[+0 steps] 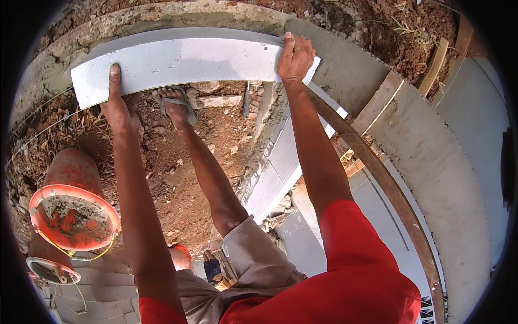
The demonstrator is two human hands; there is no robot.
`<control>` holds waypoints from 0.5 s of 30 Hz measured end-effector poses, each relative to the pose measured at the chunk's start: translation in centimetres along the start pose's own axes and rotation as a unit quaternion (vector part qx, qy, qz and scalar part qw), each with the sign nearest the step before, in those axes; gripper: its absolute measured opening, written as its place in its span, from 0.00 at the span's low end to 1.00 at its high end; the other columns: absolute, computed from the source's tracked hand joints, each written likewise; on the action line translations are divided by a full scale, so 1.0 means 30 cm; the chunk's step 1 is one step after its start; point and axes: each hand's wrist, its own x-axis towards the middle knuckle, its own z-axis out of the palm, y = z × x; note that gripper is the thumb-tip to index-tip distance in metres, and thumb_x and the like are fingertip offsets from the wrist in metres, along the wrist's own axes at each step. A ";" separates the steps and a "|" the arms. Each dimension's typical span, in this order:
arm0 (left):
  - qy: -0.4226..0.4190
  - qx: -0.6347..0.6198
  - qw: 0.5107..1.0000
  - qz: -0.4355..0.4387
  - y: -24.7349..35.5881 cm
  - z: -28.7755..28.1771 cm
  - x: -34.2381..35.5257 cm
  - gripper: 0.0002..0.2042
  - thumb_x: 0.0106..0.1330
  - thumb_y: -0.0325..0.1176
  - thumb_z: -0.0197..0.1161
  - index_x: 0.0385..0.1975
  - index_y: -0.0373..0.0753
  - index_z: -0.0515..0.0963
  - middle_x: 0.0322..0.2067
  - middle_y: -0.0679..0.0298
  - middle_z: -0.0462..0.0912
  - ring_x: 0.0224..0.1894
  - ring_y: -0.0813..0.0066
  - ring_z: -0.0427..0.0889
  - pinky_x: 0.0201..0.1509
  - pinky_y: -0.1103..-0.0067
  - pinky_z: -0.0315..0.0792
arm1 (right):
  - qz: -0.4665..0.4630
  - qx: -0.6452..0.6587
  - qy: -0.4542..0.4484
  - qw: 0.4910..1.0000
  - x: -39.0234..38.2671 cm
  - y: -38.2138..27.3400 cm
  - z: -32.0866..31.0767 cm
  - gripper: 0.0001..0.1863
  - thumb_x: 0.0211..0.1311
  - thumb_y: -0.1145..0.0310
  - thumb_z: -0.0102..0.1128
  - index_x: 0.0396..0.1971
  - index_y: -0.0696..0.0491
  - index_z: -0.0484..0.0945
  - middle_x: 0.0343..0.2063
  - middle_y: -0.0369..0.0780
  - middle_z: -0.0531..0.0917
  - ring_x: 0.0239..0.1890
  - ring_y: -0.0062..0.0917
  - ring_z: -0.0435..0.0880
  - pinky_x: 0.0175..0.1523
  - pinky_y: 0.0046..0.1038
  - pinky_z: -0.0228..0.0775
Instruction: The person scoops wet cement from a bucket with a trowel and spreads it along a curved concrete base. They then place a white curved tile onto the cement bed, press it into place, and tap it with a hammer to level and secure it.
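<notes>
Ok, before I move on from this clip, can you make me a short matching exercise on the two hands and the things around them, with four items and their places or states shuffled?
Things
1. Long white rectangular block
2. Person's bare left hand
3. Person's bare right hand
4. Orange-rimmed round bucket

Places or states
A. Gripping the block's end at the picture's right
B. Toward the picture's left edge, lower than the block
C. Held by both ends
D. Thumb pressed on the block's face near its left end

Pairs: 1-C, 2-D, 3-A, 4-B
</notes>
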 end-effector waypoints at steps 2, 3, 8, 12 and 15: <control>0.005 0.022 1.000 -0.010 -0.012 -0.012 -0.001 0.42 0.64 0.50 0.79 0.69 0.31 0.67 0.60 0.51 0.77 0.62 0.57 0.80 0.58 0.57 0.84 | 0.013 0.001 -0.009 1.000 -0.006 0.002 -0.011 0.21 0.77 0.57 0.53 0.31 0.57 0.85 0.35 0.45 0.83 0.42 0.44 0.79 0.50 0.45 0.65; 0.011 0.031 0.999 0.006 0.003 0.015 -0.024 0.40 0.66 0.52 0.77 0.66 0.27 0.69 0.57 0.52 0.79 0.59 0.57 0.81 0.56 0.59 0.84 | 0.016 0.007 -0.005 1.000 -0.010 0.006 -0.012 0.20 0.76 0.57 0.53 0.31 0.57 0.85 0.34 0.45 0.83 0.41 0.44 0.79 0.51 0.44 0.65; 0.005 0.030 1.000 -0.005 0.041 0.049 -0.063 0.44 0.64 0.54 0.78 0.72 0.34 0.65 0.62 0.53 0.75 0.65 0.54 0.77 0.66 0.48 0.75 | -0.013 0.018 0.017 1.000 0.024 0.017 -0.061 0.20 0.76 0.56 0.55 0.33 0.57 0.85 0.34 0.45 0.82 0.41 0.44 0.78 0.51 0.44 0.64; 0.035 0.043 0.998 -0.014 0.032 0.046 -0.085 0.43 0.64 0.55 0.78 0.70 0.35 0.66 0.59 0.56 0.76 0.61 0.57 0.78 0.59 0.53 0.79 | 0.000 -0.027 -0.022 0.999 -0.007 0.067 -0.020 0.20 0.76 0.55 0.55 0.33 0.57 0.85 0.35 0.45 0.83 0.42 0.44 0.79 0.52 0.44 0.64; 0.011 0.052 0.999 -0.009 0.069 0.059 -0.103 0.41 0.65 0.55 0.77 0.70 0.37 0.66 0.59 0.56 0.76 0.61 0.59 0.79 0.52 0.59 0.81 | -0.024 -0.037 0.018 0.999 0.021 0.049 -0.027 0.21 0.77 0.54 0.53 0.35 0.58 0.83 0.39 0.46 0.84 0.45 0.45 0.79 0.54 0.44 0.64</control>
